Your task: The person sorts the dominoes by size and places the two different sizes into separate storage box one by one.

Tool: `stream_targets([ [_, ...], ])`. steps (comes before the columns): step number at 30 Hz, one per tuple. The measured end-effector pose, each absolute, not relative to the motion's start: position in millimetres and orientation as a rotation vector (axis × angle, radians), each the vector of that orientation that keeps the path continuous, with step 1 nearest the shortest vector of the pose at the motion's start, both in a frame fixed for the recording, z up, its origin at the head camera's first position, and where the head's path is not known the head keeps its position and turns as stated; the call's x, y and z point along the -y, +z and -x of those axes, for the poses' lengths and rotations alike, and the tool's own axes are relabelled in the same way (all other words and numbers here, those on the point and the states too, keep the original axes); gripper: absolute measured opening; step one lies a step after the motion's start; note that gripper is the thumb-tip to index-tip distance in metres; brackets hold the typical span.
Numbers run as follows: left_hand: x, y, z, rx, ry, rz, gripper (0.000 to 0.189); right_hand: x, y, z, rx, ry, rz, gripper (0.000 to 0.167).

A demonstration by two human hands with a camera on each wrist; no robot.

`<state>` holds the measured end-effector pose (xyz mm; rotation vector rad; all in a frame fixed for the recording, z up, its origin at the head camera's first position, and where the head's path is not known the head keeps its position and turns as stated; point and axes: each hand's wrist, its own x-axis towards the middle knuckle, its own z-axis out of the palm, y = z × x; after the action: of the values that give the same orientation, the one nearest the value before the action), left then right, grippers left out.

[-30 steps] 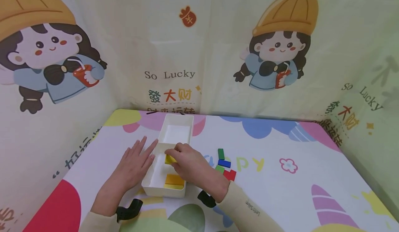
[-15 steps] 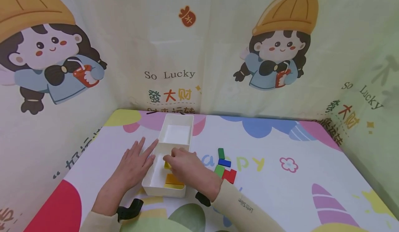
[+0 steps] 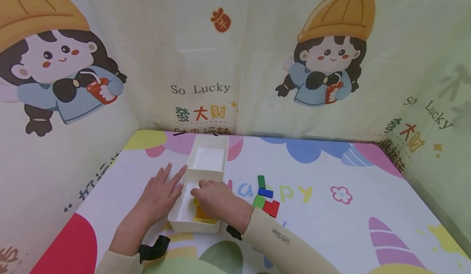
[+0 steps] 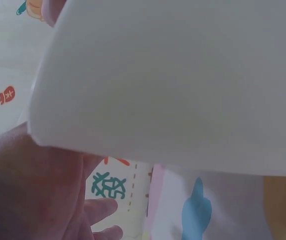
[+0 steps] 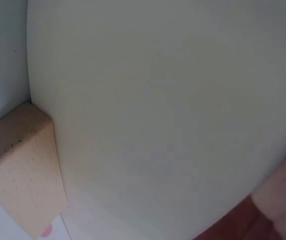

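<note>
A white box (image 3: 193, 227) with a near and a far compartment stands on the table. My left hand (image 3: 158, 196) lies along its left side with fingers spread, the fingertips at the wall. In the left wrist view, the box wall (image 4: 167, 85) fills most of the picture above the left hand (image 4: 33, 190). Reaching into the near compartment, my right hand (image 3: 217, 200) has curled fingers pinching a small yellow block (image 3: 196, 201), mostly hidden beneath them. More yellow blocks (image 3: 204, 216) lie at that compartment's near end, partly covered by the hand.
Right of the box lie a dark green block (image 3: 261, 181), a blue block (image 3: 265, 192), a light green block (image 3: 259, 202) and red blocks (image 3: 271, 208). A pale wooden piece (image 5: 30, 170) sits against a white surface in the right wrist view. Patterned cloth (image 3: 257, 61) hangs behind the table.
My right hand has moved toward the near end of the compartment with the small yellow block, now covering more of the other yellow blocks. The left hand and the box have stayed put.
</note>
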<state>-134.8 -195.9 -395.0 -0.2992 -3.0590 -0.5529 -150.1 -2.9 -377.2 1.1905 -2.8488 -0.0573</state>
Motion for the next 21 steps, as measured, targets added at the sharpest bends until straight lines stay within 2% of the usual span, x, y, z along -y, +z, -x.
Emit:
stream_targets([
  [21, 195.3, -394.9, 133.1, 3.033, -0.537, 0.288, 0.056, 1.0, -375.0, 147.3, 2.910, -0.212, -1.227, 0.038],
])
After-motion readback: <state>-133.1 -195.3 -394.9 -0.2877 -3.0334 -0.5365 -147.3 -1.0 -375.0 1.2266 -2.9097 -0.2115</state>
